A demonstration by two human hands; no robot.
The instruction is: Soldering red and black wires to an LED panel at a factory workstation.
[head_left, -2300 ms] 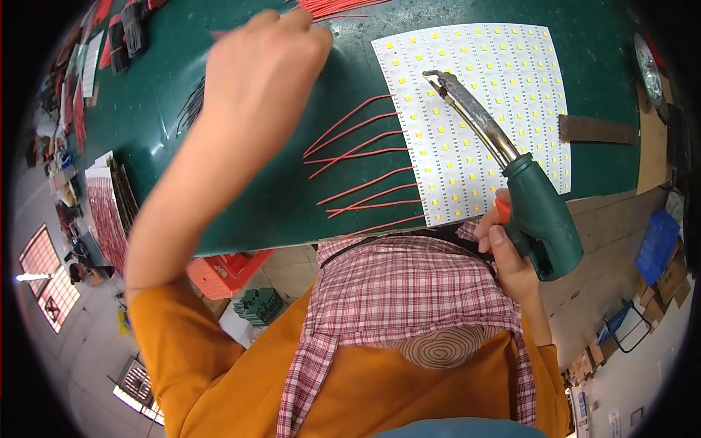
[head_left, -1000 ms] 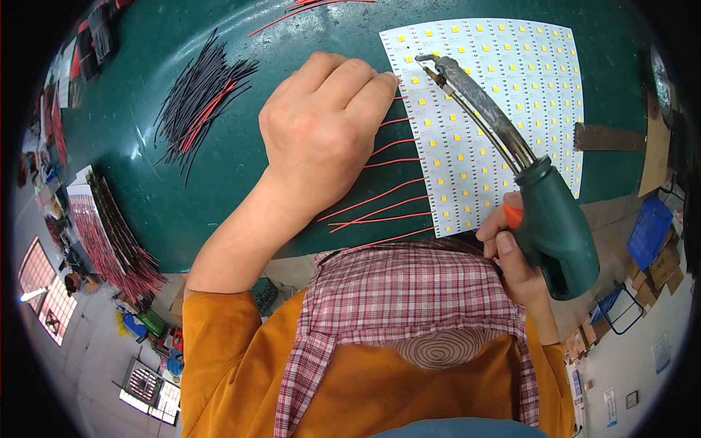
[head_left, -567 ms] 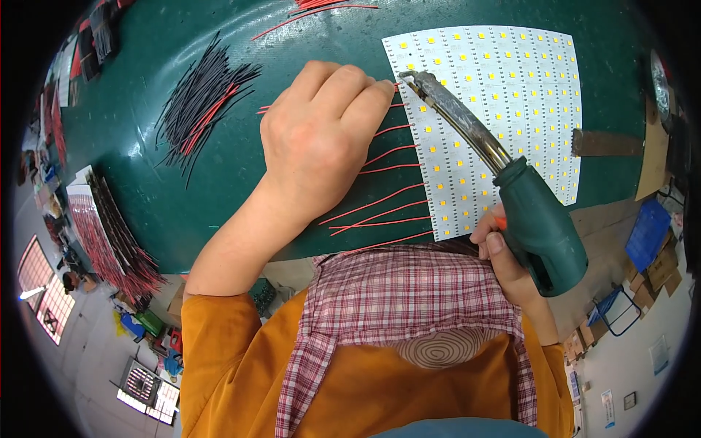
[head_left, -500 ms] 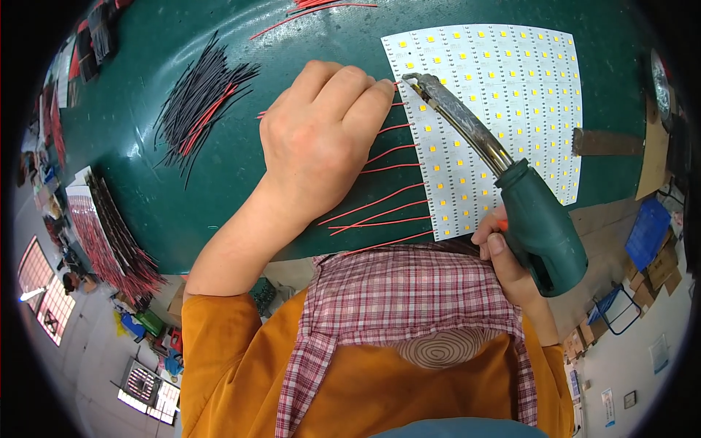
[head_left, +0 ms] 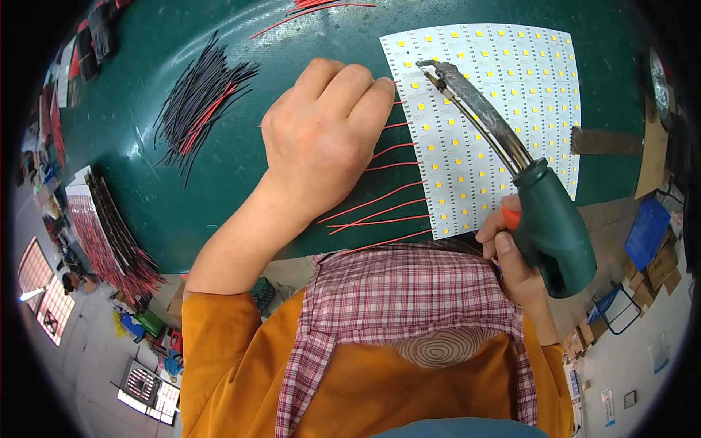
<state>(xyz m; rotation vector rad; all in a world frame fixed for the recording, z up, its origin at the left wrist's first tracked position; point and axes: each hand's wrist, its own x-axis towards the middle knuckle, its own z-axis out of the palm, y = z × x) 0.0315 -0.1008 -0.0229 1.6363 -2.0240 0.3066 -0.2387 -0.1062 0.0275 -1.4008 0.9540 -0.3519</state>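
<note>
My left hand (head_left: 321, 135) is closed in a pinch on a red wire (head_left: 397, 82), whose end meets the upper left edge of a white LED board (head_left: 544, 109). Fingers cover most of that wire. Below it, several red wires (head_left: 398, 166) stick out leftward from the same edge. My right hand (head_left: 507, 252) grips a green soldering gun (head_left: 558, 230) by its handle, partly hidden behind the body. The bent metal tip hangs over the board near its upper left, right of the pinched wire and apart from it. Yellow LEDs cover the board in rows.
A heap of black wires (head_left: 201, 98) with a few red ones lies left on the green table (head_left: 146, 197). More red wires (head_left: 314, 9) lie at the far edge. A bundle of red and black wires (head_left: 117, 241) rests at the near left; a brown strip (head_left: 606, 142) touches the board's right.
The soldering gun's tip has moved right and slightly away from the wire end at the board's edge. The board has shifted a little left. My left hand stays pinched in nearly the same place.
</note>
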